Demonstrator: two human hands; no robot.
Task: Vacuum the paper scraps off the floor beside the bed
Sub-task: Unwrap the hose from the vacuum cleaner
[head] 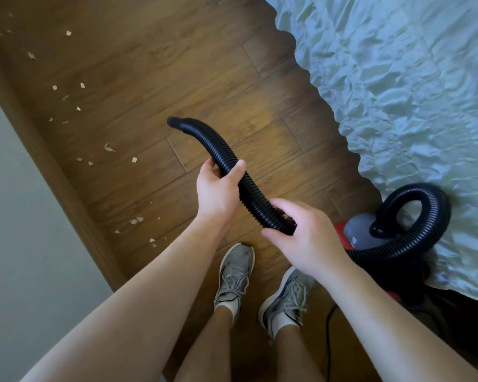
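Note:
A black ribbed vacuum hose (226, 158) arcs above the wooden floor, its open nozzle end (174, 121) pointing up and left. My left hand (218, 188) grips the hose near its middle. My right hand (307, 238) grips it lower down, closer to me. Behind my right hand the hose loops up to the red and grey vacuum body (359, 232), which stands beside the bed. Several small pale paper scraps (134, 160) lie scattered along the left side of the floor, well away from the nozzle.
The bed with a crumpled light blue sheet (398, 92) fills the right side. A brown baseboard (47, 161) and grey wall run along the left. My two grey sneakers (235, 274) stand on the floor below the hose. A black power cord (328, 340) trails by my right foot.

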